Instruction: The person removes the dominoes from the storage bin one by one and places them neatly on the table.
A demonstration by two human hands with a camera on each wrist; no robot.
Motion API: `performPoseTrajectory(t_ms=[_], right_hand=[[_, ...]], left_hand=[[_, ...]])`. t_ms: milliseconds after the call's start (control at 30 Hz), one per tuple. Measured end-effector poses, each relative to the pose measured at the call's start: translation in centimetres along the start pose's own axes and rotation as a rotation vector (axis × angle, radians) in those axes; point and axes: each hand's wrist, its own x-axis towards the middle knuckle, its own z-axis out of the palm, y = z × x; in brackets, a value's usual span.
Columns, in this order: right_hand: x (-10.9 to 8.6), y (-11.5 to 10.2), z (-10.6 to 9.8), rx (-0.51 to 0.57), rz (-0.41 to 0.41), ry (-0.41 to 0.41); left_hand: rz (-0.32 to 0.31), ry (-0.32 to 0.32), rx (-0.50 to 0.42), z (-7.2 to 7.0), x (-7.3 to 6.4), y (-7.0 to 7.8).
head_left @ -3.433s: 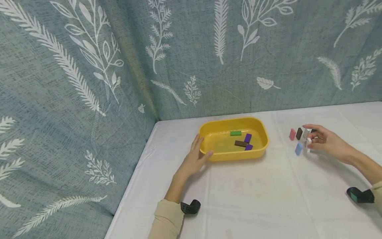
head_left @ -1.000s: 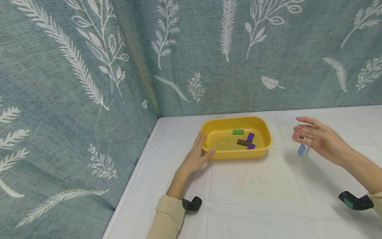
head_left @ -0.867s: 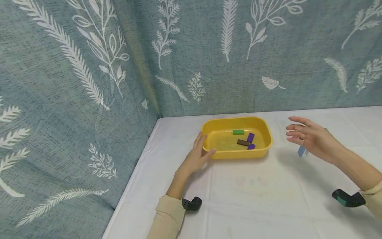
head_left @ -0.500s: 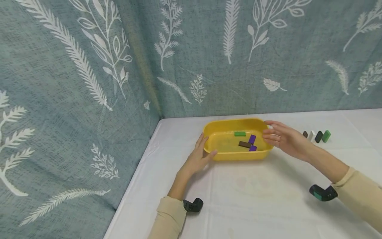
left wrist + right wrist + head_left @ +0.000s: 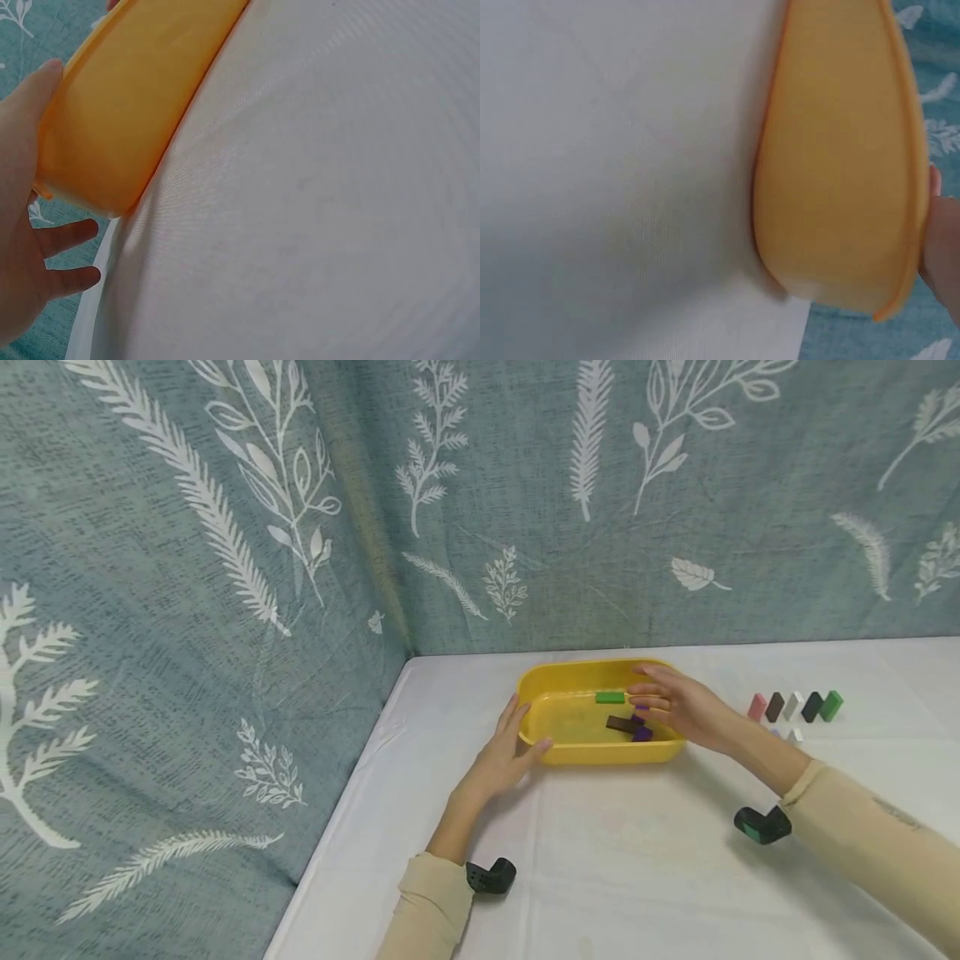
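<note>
Yellow tray (image 5: pixel 600 754): rested on white cloth (image 5: pixel 622 860), braced at its near left corner by a splayed, straight-fingered left hand (image 5: pixel 498 762). Judged light, stiff, rather slippery, best taken under the rim (image 5: pixel 600 746) at both ends. Noted, farther off, a brown block (image 5: pixel 619 724) inside, a right hand (image 5: pixel 684 706) with fingers loosely extended, apparently holding nothing, over the right end, and patterned curtain (image 5: pixel 555 610) behind.

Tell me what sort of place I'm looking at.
Probably a curtained-off tabletop workspace: a leaf-patterned curtain on two sides, a white-covered table, and a yellow tray with small blocks inside.
</note>
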Motion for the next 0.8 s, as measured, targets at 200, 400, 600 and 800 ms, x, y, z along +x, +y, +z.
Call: performPoseTrajectory(t_ms=[200,400,600,800], right_hand=[[2.0,0.4,0.1,-0.082,0.047,0.065],[3.4,0.2,-0.1,-0.180,0.168,0.112],[3.9,0.3,0.3,-0.432,0.231,0.076],[4.2,0.7,0.8,-0.467,0.261,0.077]], left_hand=[[-0.008,0.000,0.000,0.1,0.1,-0.1],[-0.005,-0.003,0.003,0.2,0.1,-0.1],[-0.002,0.000,0.010,0.1,0.0,0.0],[-0.009,-0.011,0.017,0.0,0.0,0.0]])
